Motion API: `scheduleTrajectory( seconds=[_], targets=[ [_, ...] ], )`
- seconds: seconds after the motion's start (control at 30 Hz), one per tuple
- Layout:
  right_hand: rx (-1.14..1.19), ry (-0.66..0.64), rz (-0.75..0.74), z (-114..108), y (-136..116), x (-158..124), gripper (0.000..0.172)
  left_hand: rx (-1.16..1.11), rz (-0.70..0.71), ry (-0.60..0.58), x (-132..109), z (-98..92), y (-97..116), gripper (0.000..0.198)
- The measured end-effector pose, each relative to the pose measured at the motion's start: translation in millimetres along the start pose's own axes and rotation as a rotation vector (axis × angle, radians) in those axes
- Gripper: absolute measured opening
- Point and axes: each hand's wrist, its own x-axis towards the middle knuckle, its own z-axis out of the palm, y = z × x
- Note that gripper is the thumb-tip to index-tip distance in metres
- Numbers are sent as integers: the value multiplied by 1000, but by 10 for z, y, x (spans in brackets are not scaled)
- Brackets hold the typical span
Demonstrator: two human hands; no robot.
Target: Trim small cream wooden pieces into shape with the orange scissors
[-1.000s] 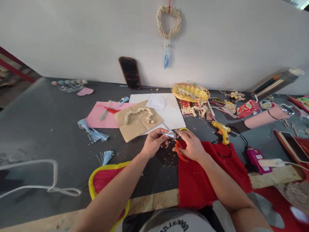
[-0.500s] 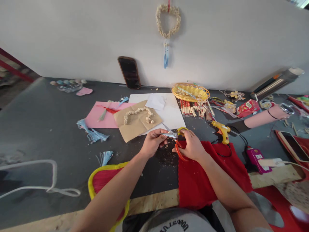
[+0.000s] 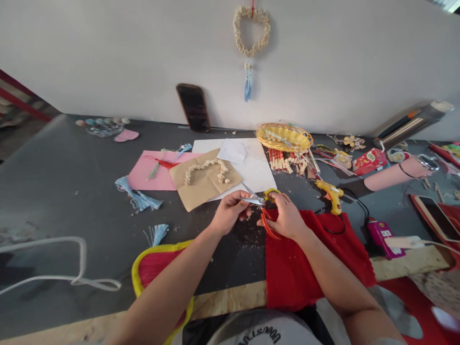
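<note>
My right hand [image 3: 285, 216] grips a pair of scissors [image 3: 266, 218] by the handles, one loop yellow and one red-orange, with the blades spread and pointing left. At the blades, my left hand [image 3: 232, 211] is closed in a pinch on something small and pale that I cannot make out. Tiny pale scraps lie on the dark table below the hands. Behind the left hand, a string of cream-coloured bead-like pieces [image 3: 206, 165] curves over a sheet of brown paper [image 3: 190, 196], which overlaps a white sheet [image 3: 257, 165] and pink paper [image 3: 143, 170].
Right of my hands are a red cloth [image 3: 287, 268], a yellow glue gun [image 3: 330, 195], a purple power adapter [image 3: 386, 239] and a pink bottle [image 3: 398, 173]. A yellow basket [image 3: 283, 138] stands behind. Light-blue tassels [image 3: 142, 197] lie left. A beaded heart [image 3: 235, 33] hangs on the wall.
Almost nothing differs. The hands and scissors keep nearly the same pose, and the whole view has shifted very slightly.
</note>
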Motion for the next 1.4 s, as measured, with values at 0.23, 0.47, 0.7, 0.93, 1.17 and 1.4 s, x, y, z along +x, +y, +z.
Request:
scheduleTrajectory(
  seconds=[0.23,0.47,0.7,0.93,1.17,1.4],
  targets=[
    [-43,14,25,-22,-32,14,63,-4,19,-6,3,-11,-11,36],
    [-45,26,4,-24,-35,11,62,4,24,-8,3,-22,-29,36],
    [-35,36,3,-31,-36,16,61,26,44,-27,5,-16,-18,35],
    [-45,29,-4,-40,-36,17,61,28,45,-20,3,-10,-17,35],
    [-40,25,-3,-32,-30,19,61,26,46,-10,2,-8,-21,36],
    [-79,21,-10,-23,-24,20,62,56,53,-20,7,-5,-18,38]
  ],
)
